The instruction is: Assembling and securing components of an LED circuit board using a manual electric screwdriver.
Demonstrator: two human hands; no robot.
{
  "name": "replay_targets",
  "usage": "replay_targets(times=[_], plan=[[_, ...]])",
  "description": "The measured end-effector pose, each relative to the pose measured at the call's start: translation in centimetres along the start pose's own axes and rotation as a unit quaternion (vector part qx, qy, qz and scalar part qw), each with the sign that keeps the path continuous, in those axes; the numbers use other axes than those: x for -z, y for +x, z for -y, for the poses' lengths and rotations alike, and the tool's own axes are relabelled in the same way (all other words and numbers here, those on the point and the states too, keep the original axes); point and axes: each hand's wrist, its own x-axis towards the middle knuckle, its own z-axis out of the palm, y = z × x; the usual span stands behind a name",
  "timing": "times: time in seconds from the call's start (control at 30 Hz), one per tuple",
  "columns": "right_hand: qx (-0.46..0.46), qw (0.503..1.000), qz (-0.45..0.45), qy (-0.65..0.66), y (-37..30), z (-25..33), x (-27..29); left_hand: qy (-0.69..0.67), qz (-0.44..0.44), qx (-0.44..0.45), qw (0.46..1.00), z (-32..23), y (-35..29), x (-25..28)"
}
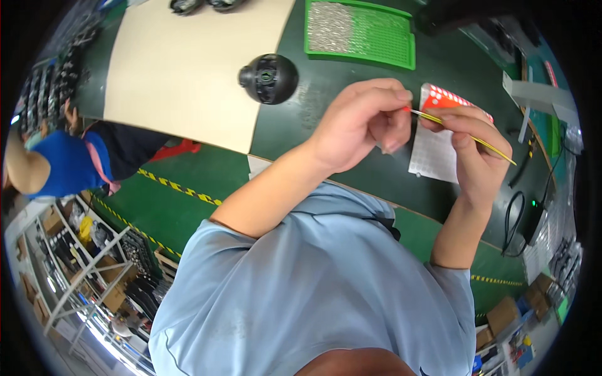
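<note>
Blue shirt (313,276): below my hands.
Right hand (480,156): I grip a yellow tool (433,118).
Left hand (360,119): curled by its red tip (406,109); contents I can't tell.

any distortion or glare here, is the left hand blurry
Head view: fisheye warps the metal rack at lower left, corners go black, bright white streaks show near the rack; left hand looks slightly soft, thin yellow-handled brush crisper.
</note>
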Motion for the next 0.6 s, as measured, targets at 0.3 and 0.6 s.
replay_targets(times=[0.3, 0.6], plan=[[0.016, 0.991, -0.106, 0.084, -1.0, -1.4, 1.3, 0.642, -0.042, -0.39, 0.659, -4.2, -3.4, -0.6], [0.002, 0.991, -0.111, 0.075, -0.8, -0.8, 0.7, 0.821, -0.156, -0.229, 0.5, -8.0, -7.7, 3.2]])
